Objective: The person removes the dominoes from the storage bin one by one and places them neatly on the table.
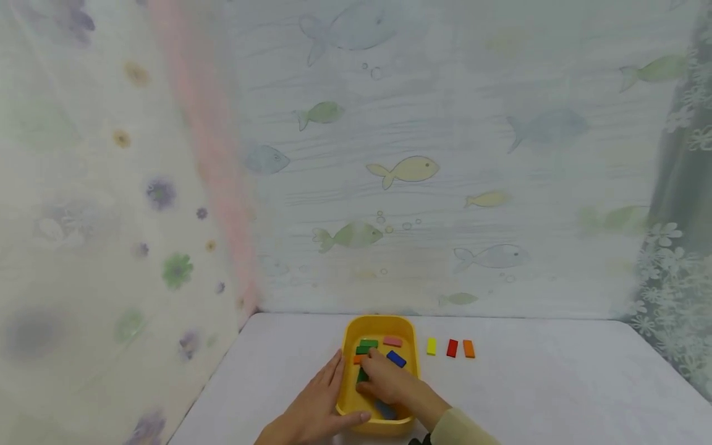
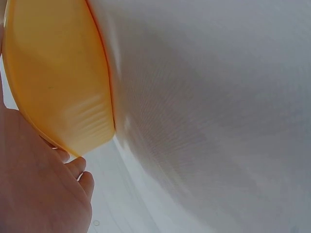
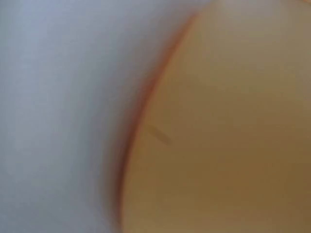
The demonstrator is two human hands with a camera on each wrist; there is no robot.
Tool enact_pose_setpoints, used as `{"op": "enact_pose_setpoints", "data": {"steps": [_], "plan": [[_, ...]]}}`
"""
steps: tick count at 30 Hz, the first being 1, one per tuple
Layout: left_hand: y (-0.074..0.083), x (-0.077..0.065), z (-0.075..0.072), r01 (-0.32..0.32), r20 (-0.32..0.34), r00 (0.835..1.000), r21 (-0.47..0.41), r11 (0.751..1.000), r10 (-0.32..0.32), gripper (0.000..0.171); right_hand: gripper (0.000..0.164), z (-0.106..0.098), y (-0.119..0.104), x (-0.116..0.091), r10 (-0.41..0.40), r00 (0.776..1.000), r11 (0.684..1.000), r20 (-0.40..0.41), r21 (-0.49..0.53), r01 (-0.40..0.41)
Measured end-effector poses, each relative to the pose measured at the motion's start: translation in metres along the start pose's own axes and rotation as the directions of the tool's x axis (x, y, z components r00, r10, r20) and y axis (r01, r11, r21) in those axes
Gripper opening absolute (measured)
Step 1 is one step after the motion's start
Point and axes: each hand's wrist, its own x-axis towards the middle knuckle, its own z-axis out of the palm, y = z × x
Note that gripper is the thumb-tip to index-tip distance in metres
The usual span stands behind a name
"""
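Observation:
A yellow plastic bin (image 1: 412,327) stands on the table. My left hand (image 1: 314,405) rests against its left side, fingers straight and thumb by the near rim; the left wrist view shows fingertips (image 2: 77,167) at the bin's edge. Inside the bin, my right hand (image 1: 389,380) reaches down among small blocks. Its fingers overlap an orange block (image 1: 358,360), and a dark green block (image 1: 363,375) shows between fingers and thumb; I cannot tell whether it pinches either. Around it lie green blocks (image 1: 368,343), a pink block (image 1: 392,341), a blue block (image 1: 396,358) and a grey block (image 1: 385,409).
Right of the bin, a yellow block (image 1: 431,346), a red block (image 1: 452,348) and an orange block (image 1: 469,349) lie in a row on the white tabletop (image 1: 545,383). Behind the table hangs a fish-patterned curtain (image 1: 445,123). Mostly the blurred bin wall (image 3: 218,121) fills the right wrist view.

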Motion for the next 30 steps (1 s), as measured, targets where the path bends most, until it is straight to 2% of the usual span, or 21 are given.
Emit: {"op": "enact_pose_setpoints", "data": {"steps": [3, 7, 12, 18, 25, 30], "plan": [[0.0, -0.001, 0.0, 0.006, 0.001, 1.0, -0.007, 1.0, -0.006, 0.111, 0.042, -0.006, 0.0, -0.004, 0.001, 1.0, 0.999, -0.01, 0.048, 0.0], [0.002, -0.001, 0.0, 0.028, 0.017, 0.999, -0.013, 1.0, -0.028, 0.11, 0.046, -0.023, 0.002, -0.013, -0.004, 1.0, 0.986, -0.03, 0.164, 0.009], [0.003, -0.001, 0.001, 0.042, 0.029, 0.999, -0.006, 0.999, -0.041, 0.112, 0.043, -0.048, 0.01, -0.027, -0.077, 0.993, 0.967, -0.086, 0.237, 0.095], [0.002, -0.003, 0.003, 0.042, 0.033, 0.999, -0.004, 0.999, -0.042, 0.115, 0.032, -0.075, 0.026, -0.047, -0.139, 0.973, 0.962, -0.185, 0.208, 0.177], [0.005, 0.001, 0.0, 0.125, 0.068, 0.99, -0.023, 0.992, -0.123, 0.117, 0.034, -0.1, 0.058, -0.069, -0.096, 0.961, 0.976, -0.258, 0.163, 0.141], [0.005, 0.003, -0.002, 0.117, 0.07, 0.991, -0.02, 0.993, -0.116, 0.117, 0.033, -0.109, 0.089, -0.083, -0.023, 0.955, 0.983, -0.296, 0.169, 0.076]]}}
